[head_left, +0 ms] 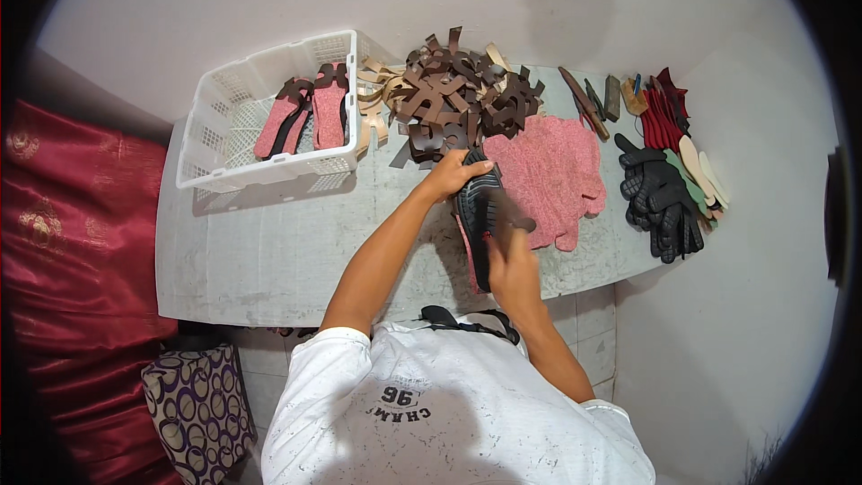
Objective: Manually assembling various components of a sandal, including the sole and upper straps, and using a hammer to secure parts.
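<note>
Your left hand (453, 176) grips the black sole (478, 193) over the table (260, 256); your right hand (514, 277) holds a blurred tool (522, 225). Step: apparently working the sole; next move likely needs steady bracing.

one wide fisheye view from the head, steeply downward, near above the table (269, 251)

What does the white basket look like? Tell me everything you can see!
The white basket is rectangular and open on top, and looks like plastic, with many small holes in its sides and bottom. It stands upright on the left part of the grey table, near the wall. Pink-and-black slippers with brown straps rest inside, toward its right end. Neither the left hand nor the right hand touches it.
</note>
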The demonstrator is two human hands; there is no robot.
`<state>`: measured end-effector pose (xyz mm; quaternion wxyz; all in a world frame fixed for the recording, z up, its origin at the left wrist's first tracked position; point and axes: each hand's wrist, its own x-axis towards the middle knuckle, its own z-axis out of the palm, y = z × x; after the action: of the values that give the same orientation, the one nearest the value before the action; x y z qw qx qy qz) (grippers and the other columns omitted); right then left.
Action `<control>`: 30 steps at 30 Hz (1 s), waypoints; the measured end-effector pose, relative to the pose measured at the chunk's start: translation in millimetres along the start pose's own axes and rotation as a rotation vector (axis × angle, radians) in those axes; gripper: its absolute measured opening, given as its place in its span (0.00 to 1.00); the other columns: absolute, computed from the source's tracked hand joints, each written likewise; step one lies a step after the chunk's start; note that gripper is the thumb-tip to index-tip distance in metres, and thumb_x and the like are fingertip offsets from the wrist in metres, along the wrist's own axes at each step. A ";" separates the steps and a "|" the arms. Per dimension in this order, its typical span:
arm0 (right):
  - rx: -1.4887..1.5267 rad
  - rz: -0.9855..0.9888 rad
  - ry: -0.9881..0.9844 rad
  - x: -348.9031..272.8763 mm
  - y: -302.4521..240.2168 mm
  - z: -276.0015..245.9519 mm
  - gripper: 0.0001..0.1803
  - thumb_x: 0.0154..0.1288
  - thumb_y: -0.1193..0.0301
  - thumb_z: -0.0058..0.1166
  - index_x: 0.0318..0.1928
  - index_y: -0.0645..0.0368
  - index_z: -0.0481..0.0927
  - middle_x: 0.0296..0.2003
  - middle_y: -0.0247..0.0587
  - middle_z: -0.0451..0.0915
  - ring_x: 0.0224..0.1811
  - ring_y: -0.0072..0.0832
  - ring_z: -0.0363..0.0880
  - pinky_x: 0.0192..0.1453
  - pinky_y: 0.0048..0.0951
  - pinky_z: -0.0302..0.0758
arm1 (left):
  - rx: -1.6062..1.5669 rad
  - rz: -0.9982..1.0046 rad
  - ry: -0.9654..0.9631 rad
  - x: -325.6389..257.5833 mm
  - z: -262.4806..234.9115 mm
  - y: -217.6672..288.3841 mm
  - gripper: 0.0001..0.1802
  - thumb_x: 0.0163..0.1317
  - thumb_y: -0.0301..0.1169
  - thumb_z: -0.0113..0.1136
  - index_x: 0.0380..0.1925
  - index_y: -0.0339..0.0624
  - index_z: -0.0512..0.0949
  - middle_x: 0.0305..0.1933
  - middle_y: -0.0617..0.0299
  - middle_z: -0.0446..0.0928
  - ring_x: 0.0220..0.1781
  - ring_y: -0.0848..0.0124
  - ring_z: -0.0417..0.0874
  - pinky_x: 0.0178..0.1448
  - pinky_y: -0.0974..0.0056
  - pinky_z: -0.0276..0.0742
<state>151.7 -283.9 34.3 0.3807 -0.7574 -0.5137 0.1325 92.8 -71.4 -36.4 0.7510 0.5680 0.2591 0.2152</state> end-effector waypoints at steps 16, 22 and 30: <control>0.017 -0.042 -0.069 -1.3 13.4 9.7 0.11 0.66 0.70 0.51 0.35 0.67 0.69 0.24 0.62 0.77 0.28 0.63 0.76 0.28 0.47 0.72 | 0.056 0.065 0.012 0.1 0.1 -4.8 0.13 0.61 0.37 0.62 0.33 0.36 0.81 0.30 0.66 0.80 0.29 0.79 0.77 0.37 0.71 0.73; 0.321 0.031 -0.033 12.4 -33.0 -32.1 0.09 0.66 0.72 0.54 0.37 0.65 0.71 0.17 0.38 0.73 0.17 0.30 0.69 0.22 0.33 0.65 | 0.047 0.049 0.015 5.9 -20.0 -13.3 0.13 0.62 0.38 0.62 0.34 0.38 0.80 0.33 0.67 0.80 0.32 0.79 0.77 0.40 0.71 0.73; -0.009 0.022 -0.157 -12.5 6.4 6.0 0.12 0.65 0.71 0.52 0.39 0.68 0.68 0.25 0.65 0.77 0.29 0.63 0.76 0.30 0.51 0.71 | 0.103 0.063 0.020 0.5 -0.6 -5.9 0.14 0.60 0.39 0.64 0.33 0.36 0.82 0.30 0.65 0.80 0.30 0.76 0.78 0.39 0.69 0.73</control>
<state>147.0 -293.4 23.3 0.3344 -0.7519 -0.5343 0.1932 92.9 -72.2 -42.3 0.7110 0.6115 0.2596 0.2307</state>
